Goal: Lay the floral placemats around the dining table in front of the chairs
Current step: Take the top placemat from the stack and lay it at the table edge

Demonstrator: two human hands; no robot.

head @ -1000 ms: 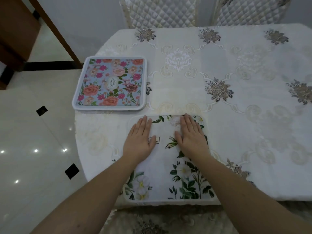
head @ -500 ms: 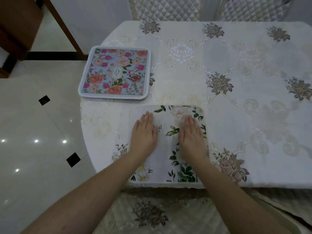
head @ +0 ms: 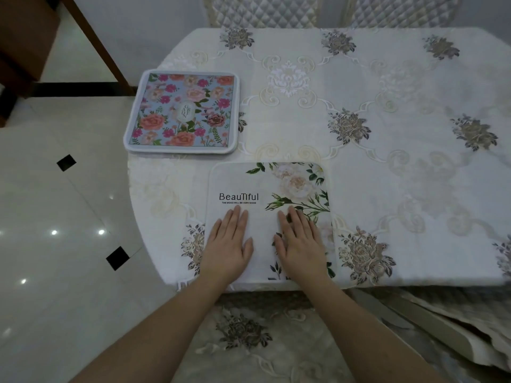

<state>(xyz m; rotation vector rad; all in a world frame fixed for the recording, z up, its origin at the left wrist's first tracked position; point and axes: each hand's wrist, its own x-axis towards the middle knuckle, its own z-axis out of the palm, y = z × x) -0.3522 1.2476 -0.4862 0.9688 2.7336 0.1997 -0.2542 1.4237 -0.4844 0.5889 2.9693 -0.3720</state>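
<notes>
At far left, the blue floral placemat [head: 182, 113] lies flat on the tablecloth [head: 387, 167] near the table's left edge, untouched and apart from both hands. Just beside its near corner sits the white placemat [head: 276, 186] printed "Beautiful", squared to the near table edge.

Your left hand [head: 228, 248] rests palm-down on that mat's left half, fingers straight and together, gripping nothing. Your right hand [head: 300, 244] lies the same way on the right half, flat on the leaf print, also gripping nothing.

Assessment: both mats appear thin, light and flexible, with a stitched border; the white one conforms to the cloth without curl. Expect it to slide readily on the smooth tablecloth, dragging the cloth if pressed hard. Take hold at a rounded corner or along an edge to lift; flat palms suit smoothing only. Two quilted chairs [head: 262, 11] stand at the far side.
</notes>
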